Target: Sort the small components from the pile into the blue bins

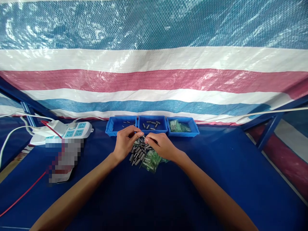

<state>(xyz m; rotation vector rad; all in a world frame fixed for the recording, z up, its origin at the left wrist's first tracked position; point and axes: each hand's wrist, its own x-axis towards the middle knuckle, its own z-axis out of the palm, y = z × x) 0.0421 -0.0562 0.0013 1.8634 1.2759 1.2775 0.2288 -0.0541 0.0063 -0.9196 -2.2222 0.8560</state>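
Note:
My left hand (126,141) and my right hand (160,145) meet just in front of the blue bins, fingertips pinched close together. Whatever lies between the fingers is too small to make out. Beneath them spreads a pile of dark metal pins (137,154), some thick and some thin. Small green-tinted plastic bags (152,160) with pins inside lie at the pile's right side, partly under my right hand. Behind stand three bins: the left bin (111,125) holds a few thin pins, the middle bin (162,128) several thicker ones, the right bin (193,128) green bags.
At left on the blue table (216,154) sit a white power strip (81,130) with plugs and cables, and a blurred-out phone-like object (66,160). A red cable (24,197) runs to the front left. Striped plastic sheeting (154,80) hangs behind, between blue frame bars (270,130).

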